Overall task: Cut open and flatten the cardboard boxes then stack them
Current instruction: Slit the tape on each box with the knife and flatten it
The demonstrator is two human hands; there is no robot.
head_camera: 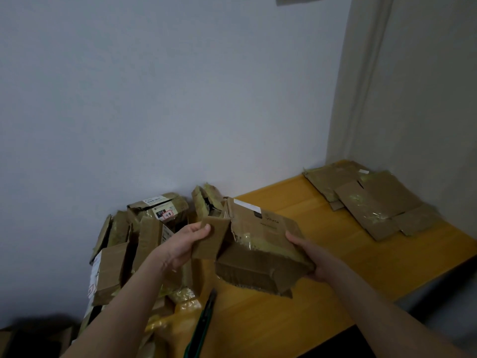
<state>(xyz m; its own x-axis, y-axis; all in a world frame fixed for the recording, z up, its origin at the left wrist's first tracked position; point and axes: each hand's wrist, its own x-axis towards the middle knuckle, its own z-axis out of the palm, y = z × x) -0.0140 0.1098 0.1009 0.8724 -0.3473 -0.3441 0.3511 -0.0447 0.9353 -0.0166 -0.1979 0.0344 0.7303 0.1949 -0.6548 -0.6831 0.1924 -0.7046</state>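
While the box (pixel 260 251) is held up over the yellow table (pixel 322 319), the head view shows it only part done: one end is torn open and a flap stands out to the left, but the body keeps its depth and is not yet flat. The left hand (pixel 185 245) pinches that loose flap, thumb on its face; the right hand (pixel 316 264) grips the box's right edge, thumb on top and fingers beneath. The hands are apart, one at each side of the box. Done so far, as judged: a small stack of flattened cardboard (pixel 371 202) lies at the far right corner of the table, a few sheets at most. Left to do: a heap of unopened boxes (pixel 144 236) leans against the wall at left, many more than are in the stack. A dark green tool (pixel 204 324), either cutter or scissors, lies on the table near the left arm, in neither hand. Estimate: early in the task.
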